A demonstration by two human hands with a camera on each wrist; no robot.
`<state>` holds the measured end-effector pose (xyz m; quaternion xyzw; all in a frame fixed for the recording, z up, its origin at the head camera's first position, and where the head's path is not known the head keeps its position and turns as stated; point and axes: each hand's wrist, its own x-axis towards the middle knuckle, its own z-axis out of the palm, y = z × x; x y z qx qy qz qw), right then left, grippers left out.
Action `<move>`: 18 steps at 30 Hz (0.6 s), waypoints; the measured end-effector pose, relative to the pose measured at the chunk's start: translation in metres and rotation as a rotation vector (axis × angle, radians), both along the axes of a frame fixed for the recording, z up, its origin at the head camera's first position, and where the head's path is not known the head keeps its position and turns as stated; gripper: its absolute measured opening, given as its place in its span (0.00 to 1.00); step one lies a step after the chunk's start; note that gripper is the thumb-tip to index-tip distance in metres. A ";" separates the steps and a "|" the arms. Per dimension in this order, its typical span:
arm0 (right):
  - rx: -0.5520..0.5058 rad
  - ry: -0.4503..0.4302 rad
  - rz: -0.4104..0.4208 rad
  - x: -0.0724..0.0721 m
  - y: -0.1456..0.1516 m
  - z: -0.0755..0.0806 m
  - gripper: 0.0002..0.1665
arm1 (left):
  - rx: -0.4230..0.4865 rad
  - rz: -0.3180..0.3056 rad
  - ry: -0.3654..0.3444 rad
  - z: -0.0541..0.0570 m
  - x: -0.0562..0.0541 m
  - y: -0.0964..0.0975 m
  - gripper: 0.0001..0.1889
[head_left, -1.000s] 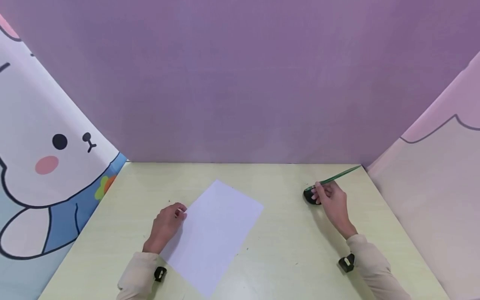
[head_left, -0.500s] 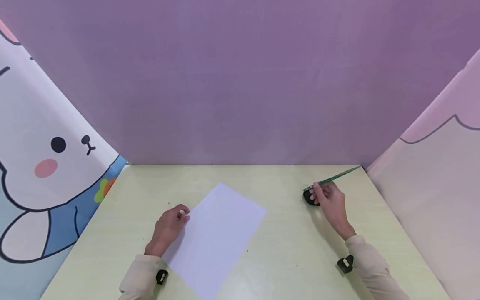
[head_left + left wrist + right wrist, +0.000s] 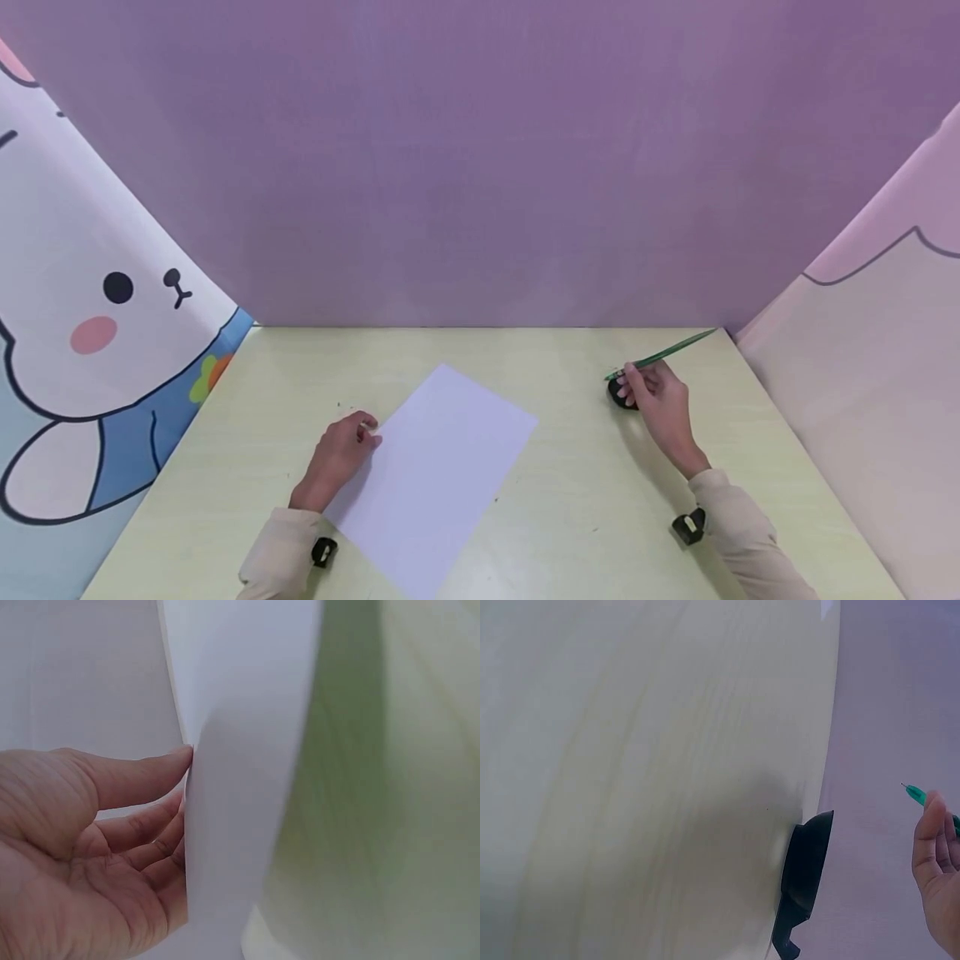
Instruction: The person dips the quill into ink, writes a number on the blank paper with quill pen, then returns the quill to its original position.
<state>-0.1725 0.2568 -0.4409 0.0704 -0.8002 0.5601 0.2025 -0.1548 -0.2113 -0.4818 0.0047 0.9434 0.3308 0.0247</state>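
My left hand [image 3: 339, 460] is at the left edge of a blank white sheet of paper [image 3: 442, 475], which lies slanted on the table. In the left wrist view, the thumb and fingers pinch the edge of the sheet, which bends up there. Over at the right, my right hand [image 3: 665, 415] holds a slim green pen [image 3: 678, 346] that tapers at its far end. The fine writing tip of the pen pokes out past the fingertips in the right wrist view. A black rounded holder [image 3: 619, 396] sits on the table just below this hand, partly hidden by the fingers.
The pale wooden table [image 3: 570, 500] ends at a purple wall [image 3: 480, 167] behind. Side panels stand left and right, the left one with a cartoon animal [image 3: 90, 358]. A few tiny dark specks lie on the tabletop.
The paper and my left hand have shifted slightly right. The pen's near end, first against the black holder, now juts out left past it; my right hand has moved a little left.
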 end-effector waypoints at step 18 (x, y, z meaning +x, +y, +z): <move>-0.003 0.003 0.015 0.001 0.000 -0.004 0.11 | 0.056 -0.017 -0.006 0.000 -0.003 0.010 0.05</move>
